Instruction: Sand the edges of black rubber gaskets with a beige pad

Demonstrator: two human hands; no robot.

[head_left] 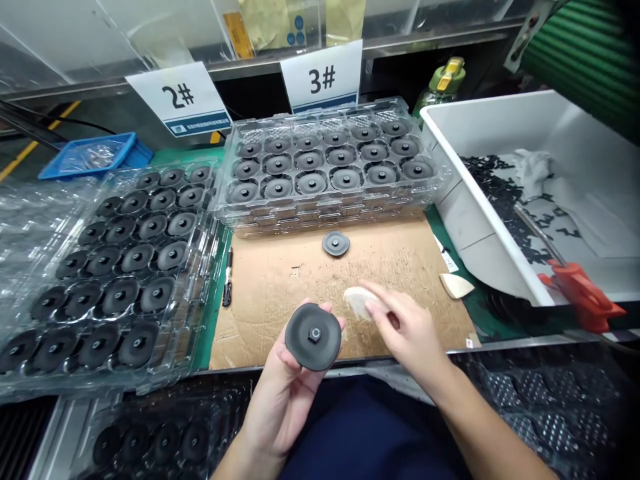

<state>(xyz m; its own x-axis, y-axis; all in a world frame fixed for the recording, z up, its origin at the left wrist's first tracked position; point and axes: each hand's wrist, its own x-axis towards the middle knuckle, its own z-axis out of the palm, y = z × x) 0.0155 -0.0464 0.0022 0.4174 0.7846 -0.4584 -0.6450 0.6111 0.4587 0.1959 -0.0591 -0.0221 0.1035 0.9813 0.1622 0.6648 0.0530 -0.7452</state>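
My left hand [290,407] grips a round black rubber disc [305,350] with a metal nut at its centre, tilted so its dished face points up at me. To the right of it, my right hand [413,330] pinches an off-white pad [359,301] between thumb and fingers, just above the cardboard and apart from the disc. The pad's material is hard to make out. Another black rubber disc [335,244] lies on the cardboard sheet [265,273], beyond both hands.
Clear plastic trays of black discs stand at the back [325,207] and left [193,287]. On the right are a white bin [480,220] of small black pieces, an orange-handled tool [583,293] and a second off-white pad [456,285]. A black marker [228,277] lies left.
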